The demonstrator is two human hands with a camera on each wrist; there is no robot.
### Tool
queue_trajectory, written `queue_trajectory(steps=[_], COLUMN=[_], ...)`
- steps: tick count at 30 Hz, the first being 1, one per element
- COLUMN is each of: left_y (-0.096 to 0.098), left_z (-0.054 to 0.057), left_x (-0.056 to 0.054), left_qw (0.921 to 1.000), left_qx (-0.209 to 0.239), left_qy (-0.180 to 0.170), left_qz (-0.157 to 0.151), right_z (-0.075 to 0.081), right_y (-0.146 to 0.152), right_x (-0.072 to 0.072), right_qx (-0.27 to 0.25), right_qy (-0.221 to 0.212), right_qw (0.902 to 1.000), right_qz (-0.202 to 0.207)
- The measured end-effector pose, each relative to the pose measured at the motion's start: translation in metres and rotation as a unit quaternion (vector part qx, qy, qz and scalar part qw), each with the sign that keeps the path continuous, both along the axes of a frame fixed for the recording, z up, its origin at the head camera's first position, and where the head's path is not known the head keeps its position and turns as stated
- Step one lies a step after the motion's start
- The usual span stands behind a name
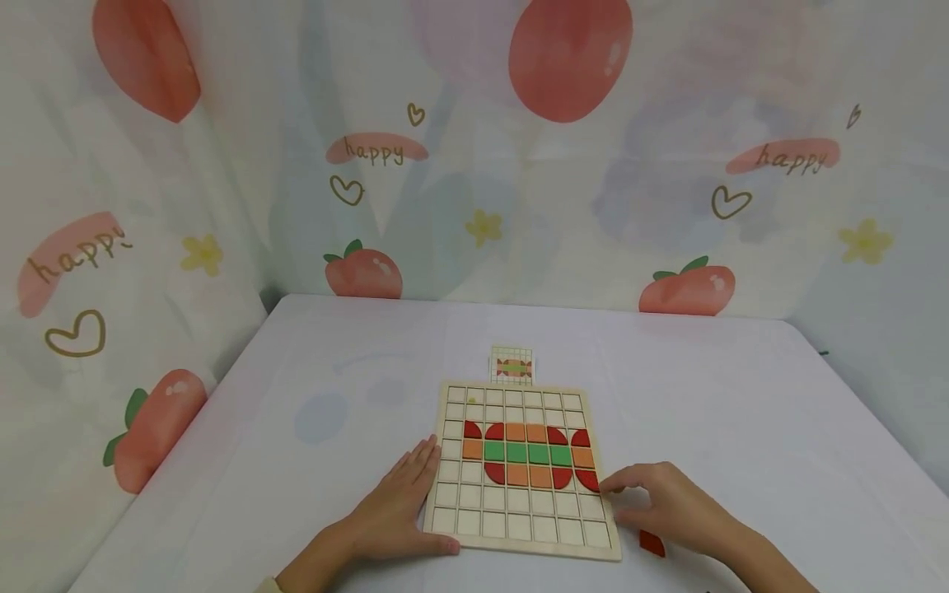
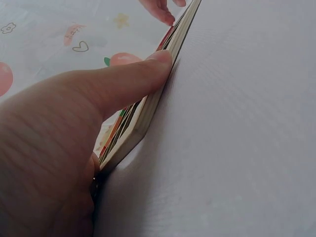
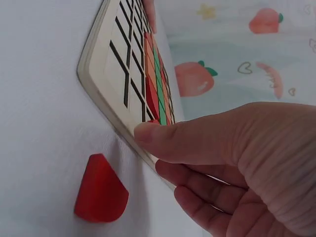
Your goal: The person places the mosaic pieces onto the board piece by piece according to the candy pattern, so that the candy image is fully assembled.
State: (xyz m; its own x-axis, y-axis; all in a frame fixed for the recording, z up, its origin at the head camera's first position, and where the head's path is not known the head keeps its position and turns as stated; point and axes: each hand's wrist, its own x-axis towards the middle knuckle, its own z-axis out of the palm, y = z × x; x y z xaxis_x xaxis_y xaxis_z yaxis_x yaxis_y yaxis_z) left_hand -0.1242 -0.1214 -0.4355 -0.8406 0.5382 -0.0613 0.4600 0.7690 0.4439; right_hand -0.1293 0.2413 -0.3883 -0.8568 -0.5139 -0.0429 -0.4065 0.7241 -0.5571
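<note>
A pale wooden grid board (image 1: 521, 517) lies on the table, bearing several red, orange and green pieces (image 1: 516, 452) in a candy-like pattern. My left hand (image 1: 396, 504) rests along the board's left side, fingers extended, thumb on the near edge (image 2: 140, 116). At the right edge, the fingertips of my right hand (image 1: 678, 506) pinch a red rounded piece (image 1: 588, 480) in the pattern's lower right cell. Only a sliver of that piece shows in the right wrist view, beside the thumb. A loose red piece (image 3: 101, 190) with one curved side lies on the cloth near my right hand.
Behind the board, a small card (image 1: 512, 366) shows the same candy pattern on a grid. White cloth (image 1: 356, 346) covers the table. Printed curtains (image 1: 474, 165) with fruit, hearts and lettering stand at the back and sides.
</note>
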Motion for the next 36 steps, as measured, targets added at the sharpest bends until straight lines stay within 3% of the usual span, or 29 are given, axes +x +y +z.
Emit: queue_trajectory(steps=[9, 17, 25, 33, 36], left_y=[0.0, 0.0, -0.001, -0.001, -0.002], left_z=[-0.001, -0.002, -0.003, -0.004, -0.005], left_x=[0.001, 0.001, 0.0, -0.001, -0.001], left_qw=[1.0, 1.0, 0.9999, 0.9999, 0.9999], left_qx=[-0.005, -0.007, -0.009, -0.003, -0.002], left_qy=[-0.005, -0.001, 0.007, 0.012, 0.016], left_qz=[0.003, 0.004, 0.002, -0.002, -0.003], right_z=[-0.001, -0.005, -0.009, -0.01, -0.012], right_y=[0.02, 0.027, 0.034, 0.035, 0.033], right_x=[0.013, 0.02, 0.023, 0.024, 0.024], right_qx=[0.014, 0.016, -0.016, -0.029, -0.014], right_qy=[0.023, 0.002, 0.018, -0.002, 0.007], right_qw=[0.9996, 0.9998, 0.9991, 0.9985, 0.9995], right_qz=[0.007, 0.011, 0.034, 0.045, 0.029])
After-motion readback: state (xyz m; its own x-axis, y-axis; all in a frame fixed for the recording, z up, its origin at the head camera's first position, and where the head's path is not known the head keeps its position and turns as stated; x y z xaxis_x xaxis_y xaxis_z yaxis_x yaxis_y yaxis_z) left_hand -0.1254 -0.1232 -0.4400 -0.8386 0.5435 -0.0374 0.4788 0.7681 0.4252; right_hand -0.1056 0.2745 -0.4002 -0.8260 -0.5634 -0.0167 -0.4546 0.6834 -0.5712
